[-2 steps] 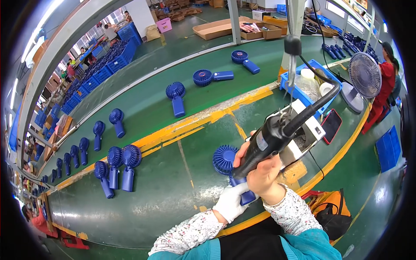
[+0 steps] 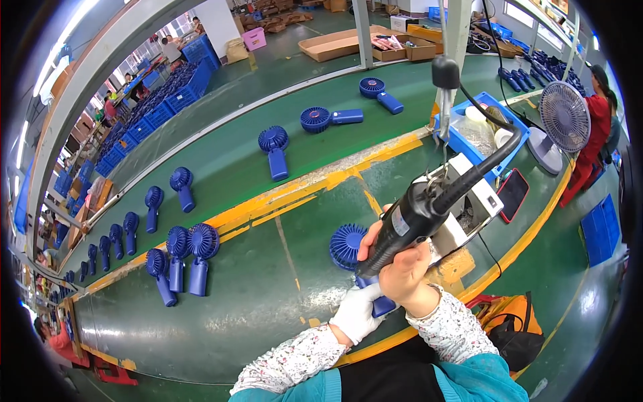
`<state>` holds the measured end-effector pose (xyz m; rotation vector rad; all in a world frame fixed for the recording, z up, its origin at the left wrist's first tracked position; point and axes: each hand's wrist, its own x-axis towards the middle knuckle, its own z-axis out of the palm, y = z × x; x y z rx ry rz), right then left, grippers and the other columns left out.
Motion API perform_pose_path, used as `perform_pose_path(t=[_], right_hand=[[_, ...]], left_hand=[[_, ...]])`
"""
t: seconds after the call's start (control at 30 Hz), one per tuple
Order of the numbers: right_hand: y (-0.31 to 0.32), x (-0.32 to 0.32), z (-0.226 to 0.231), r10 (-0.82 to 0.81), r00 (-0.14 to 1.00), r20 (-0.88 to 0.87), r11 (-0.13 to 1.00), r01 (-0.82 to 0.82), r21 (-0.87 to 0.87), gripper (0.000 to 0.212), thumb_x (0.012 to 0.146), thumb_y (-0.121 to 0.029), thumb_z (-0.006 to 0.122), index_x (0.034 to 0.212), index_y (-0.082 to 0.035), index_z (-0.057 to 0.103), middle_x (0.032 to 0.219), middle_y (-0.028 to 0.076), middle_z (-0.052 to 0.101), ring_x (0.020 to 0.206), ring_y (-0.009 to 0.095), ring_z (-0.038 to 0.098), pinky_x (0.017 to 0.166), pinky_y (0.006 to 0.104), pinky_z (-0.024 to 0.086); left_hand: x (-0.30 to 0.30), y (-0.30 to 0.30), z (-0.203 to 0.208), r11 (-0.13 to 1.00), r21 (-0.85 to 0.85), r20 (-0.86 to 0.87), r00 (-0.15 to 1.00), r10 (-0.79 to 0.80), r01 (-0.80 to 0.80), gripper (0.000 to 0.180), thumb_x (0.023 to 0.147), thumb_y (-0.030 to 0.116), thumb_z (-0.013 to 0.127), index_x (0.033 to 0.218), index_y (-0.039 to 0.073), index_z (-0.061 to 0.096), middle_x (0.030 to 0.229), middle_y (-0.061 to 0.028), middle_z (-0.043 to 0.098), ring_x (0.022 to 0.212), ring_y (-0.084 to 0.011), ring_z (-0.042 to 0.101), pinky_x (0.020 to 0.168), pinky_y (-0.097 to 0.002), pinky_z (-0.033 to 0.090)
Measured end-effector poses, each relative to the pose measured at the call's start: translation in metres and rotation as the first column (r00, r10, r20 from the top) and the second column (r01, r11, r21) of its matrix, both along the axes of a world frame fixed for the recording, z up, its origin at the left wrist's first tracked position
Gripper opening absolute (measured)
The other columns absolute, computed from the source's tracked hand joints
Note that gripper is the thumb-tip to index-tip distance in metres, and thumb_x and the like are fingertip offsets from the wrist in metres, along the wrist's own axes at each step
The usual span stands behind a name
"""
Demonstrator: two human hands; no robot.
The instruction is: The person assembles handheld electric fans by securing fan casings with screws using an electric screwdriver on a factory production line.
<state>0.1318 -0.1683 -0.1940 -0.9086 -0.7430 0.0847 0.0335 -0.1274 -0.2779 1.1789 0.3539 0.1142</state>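
Note:
My left hand, in a white glove, is closed round the handle of a blue handheld fan lying on the green bench. My bare right hand grips a black electric screwdriver, tilted so that its lower end points down at the fan's handle. The tip is hidden behind my hands, so I cannot tell whether it touches a screw. A thick black cable runs up from the tool's top. To the left on the bench, three more blue handheld fans lie close together.
Beyond a yellow-taped edge, several blue fans lie on a green conveyor belt. On the right are a white box, a blue basket, a phone and a grey desk fan. A person in red stands far right.
The fans on the belt have slid very slightly to the right. The screwdriver and my right hand have shifted a little to the left; my left hand stays on the fan's handle.

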Motion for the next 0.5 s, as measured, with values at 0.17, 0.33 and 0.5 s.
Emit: perform_pose_path(t=[0.17, 0.33, 0.5], right_hand=[[0.005, 0.001, -0.022, 0.043, 0.999, 0.021, 0.998, -0.041, -0.054, 0.077, 0.081, -0.063, 0.053, 0.123, -0.001, 0.040, 0.083, 0.012, 0.057, 0.061, 0.017, 0.057, 0.054, 0.0266, 0.046], [0.004, 0.000, -0.027, 0.096, 0.994, 0.046, 0.992, -0.092, -0.083, 0.076, 0.081, -0.063, 0.053, 0.123, -0.001, 0.040, 0.083, 0.012, 0.057, 0.064, 0.017, 0.058, 0.054, 0.0267, 0.046], [-0.004, 0.002, -0.017, 0.228, 0.962, -0.153, 0.973, -0.232, -0.009, 0.089, 0.073, -0.076, 0.050, 0.127, -0.007, 0.038, 0.082, 0.010, 0.057, 0.062, 0.020, 0.057, 0.056, 0.0311, 0.047]], left_hand=[[-0.004, 0.009, 0.016, 0.603, 0.796, 0.075, 0.980, -0.185, 0.052, 0.025, 0.071, 0.007, 0.070, 0.096, 0.007, 0.064, 0.088, -0.0158, 0.066, 0.083, -0.0341, 0.064, 0.072, -0.0377, 0.051], [-0.009, 0.009, 0.017, 0.610, 0.791, 0.095, 0.975, -0.202, 0.049, 0.026, 0.070, 0.007, 0.070, 0.096, 0.008, 0.064, 0.085, -0.0160, 0.065, 0.080, -0.0353, 0.063, 0.071, -0.0372, 0.051], [-0.009, 0.011, 0.011, 0.911, -0.411, -0.169, 0.978, -0.123, 0.043, 0.025, 0.078, 0.008, 0.067, 0.101, 0.002, 0.059, 0.086, -0.0122, 0.064, 0.081, -0.0269, 0.064, 0.074, -0.0367, 0.051]])
